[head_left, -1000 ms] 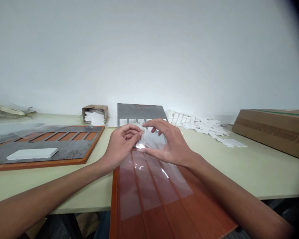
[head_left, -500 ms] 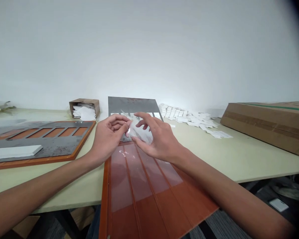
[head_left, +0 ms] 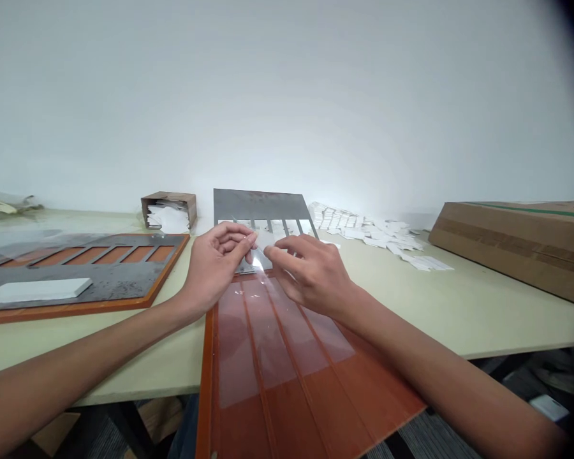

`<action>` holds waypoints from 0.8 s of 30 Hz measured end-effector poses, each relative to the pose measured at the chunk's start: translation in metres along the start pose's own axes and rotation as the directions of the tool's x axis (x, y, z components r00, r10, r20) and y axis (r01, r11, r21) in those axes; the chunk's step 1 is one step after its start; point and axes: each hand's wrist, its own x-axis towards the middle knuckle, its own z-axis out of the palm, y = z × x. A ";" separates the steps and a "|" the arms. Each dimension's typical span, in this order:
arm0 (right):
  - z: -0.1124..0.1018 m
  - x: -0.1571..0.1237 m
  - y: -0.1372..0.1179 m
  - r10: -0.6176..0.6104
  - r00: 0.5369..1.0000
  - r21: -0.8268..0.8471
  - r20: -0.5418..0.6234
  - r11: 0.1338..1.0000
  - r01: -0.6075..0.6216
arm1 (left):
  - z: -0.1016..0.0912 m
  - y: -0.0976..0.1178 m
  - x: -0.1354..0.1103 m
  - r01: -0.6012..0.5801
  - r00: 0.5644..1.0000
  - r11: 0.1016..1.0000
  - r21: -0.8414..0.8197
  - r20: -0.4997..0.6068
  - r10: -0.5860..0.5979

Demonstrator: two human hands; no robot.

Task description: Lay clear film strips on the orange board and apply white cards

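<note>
A long orange-brown board (head_left: 287,389) lies lengthwise before me, hanging over the table's near edge. Several clear plastic strips (head_left: 263,331) lie side by side on it. At its far end rests a grey metal plate (head_left: 258,205) with a row of slots. My left hand (head_left: 215,264) is curled, its fingertips pinching the top of a clear strip by the plate. My right hand (head_left: 310,271) is curled too, its thumb and fingers pinched on the same clear film, close beside the left.
At left lie another orange board with a slotted grey plate (head_left: 76,280) and a white slab (head_left: 33,290). A small open cardboard box (head_left: 169,210) stands at the back. White cards (head_left: 377,236) are piled back right; a long cardboard carton (head_left: 521,245) lies at right.
My right hand's fingers have closed from spread to a pinch and lowered onto the film. The view has shifted slightly; the left hand stays pinched.
</note>
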 end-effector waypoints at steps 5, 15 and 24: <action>0.002 0.000 -0.002 -0.003 0.999 0.046 0.049 0.999 0.000 | 0.000 -0.001 0.001 -0.015 1.000 1.000 0.005 -0.012 0.015; 0.006 0.003 -0.009 0.163 0.976 0.137 0.141 0.974 -0.182 | 0.001 -0.002 0.000 -0.001 1.000 1.000 -0.004 0.005 0.001; 0.011 0.002 -0.001 0.282 0.952 0.297 0.116 0.905 -0.304 | 0.003 -0.002 -0.008 -0.082 0.987 0.994 0.068 0.141 0.072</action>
